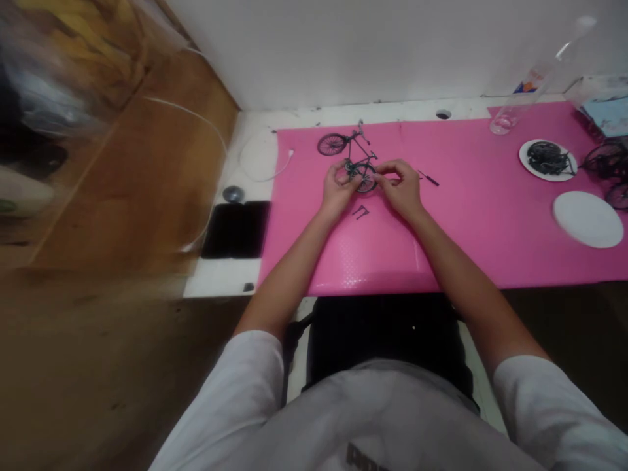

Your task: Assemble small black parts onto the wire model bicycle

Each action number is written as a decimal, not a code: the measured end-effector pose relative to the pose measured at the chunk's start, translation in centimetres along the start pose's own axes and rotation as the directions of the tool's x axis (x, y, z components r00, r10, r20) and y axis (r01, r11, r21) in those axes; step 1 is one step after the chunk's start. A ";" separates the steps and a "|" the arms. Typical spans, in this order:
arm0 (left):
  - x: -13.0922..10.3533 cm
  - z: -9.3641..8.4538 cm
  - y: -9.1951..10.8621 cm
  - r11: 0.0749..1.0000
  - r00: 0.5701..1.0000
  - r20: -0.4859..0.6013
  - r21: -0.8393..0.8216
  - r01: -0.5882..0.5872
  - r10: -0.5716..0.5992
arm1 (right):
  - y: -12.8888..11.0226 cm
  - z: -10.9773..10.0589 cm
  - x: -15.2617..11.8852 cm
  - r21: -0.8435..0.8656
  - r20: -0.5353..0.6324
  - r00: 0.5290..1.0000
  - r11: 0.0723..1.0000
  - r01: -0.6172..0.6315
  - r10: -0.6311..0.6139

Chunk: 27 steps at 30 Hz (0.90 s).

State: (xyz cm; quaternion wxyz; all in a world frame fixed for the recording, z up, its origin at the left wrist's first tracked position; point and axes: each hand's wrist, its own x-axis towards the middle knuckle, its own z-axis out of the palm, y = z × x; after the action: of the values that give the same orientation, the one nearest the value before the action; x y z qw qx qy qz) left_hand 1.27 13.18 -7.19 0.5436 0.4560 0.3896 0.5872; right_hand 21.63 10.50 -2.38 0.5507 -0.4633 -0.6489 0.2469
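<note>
A small black model bicycle (360, 152) lies over the pink mat, its front wheel (332, 144) pointing to the far left and its handlebar at the top. My left hand (339, 186) is closed on the near end of the bicycle, by the pedals and rear wheel. From the other side my right hand (400, 186) pinches the edge of the rear wheel (366, 179). Thin dark forked parts (362, 211) rest on the mat just below my hands. To the right of my right hand lies a small black screwdriver-like tool (432, 180).
At the right are a white plate of black parts (524, 165), a bare white plate (587, 219), and more dark model bicycles (606, 163). A clear bottle (505, 121) stands behind. Left of the pink mat (471, 229) are a black flat object (235, 230) and a white cable (265, 178).
</note>
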 end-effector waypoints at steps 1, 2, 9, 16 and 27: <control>0.0 0.0 0.1 1.000 1.000 0.001 0.004 0.001 -0.001 | -0.1 0.0 0.0 -0.012 -0.001 1.000 1.000 0.005 -0.005; 0.0 0.0 0.1 1.000 1.000 0.000 0.005 0.003 -0.003 | -0.1 -0.1 0.0 -0.024 -0.002 1.000 1.000 0.012 -0.012; 0.3 -0.1 -0.2 0.999 1.000 -0.019 -0.039 0.014 -0.015 | -0.5 -0.2 -0.2 -0.042 -0.001 0.999 0.998 0.052 -0.052; 0.3 0.1 -0.4 1.000 1.000 -0.006 -0.026 -0.002 0.002 | 0.0 0.3 -0.1 0.025 -0.006 1.000 0.999 -0.027 0.027; -0.1 0.4 0.2 0.998 0.999 0.043 -0.069 -0.004 0.007 | 0.7 0.6 -0.2 -0.030 0.044 0.999 0.999 -0.023 0.025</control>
State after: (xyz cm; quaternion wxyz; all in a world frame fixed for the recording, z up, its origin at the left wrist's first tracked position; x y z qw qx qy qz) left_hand 1.60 13.00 -6.86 0.5658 0.4507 0.3559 0.5917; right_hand 21.32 10.75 -3.22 0.5264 -0.4737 -0.6588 0.2540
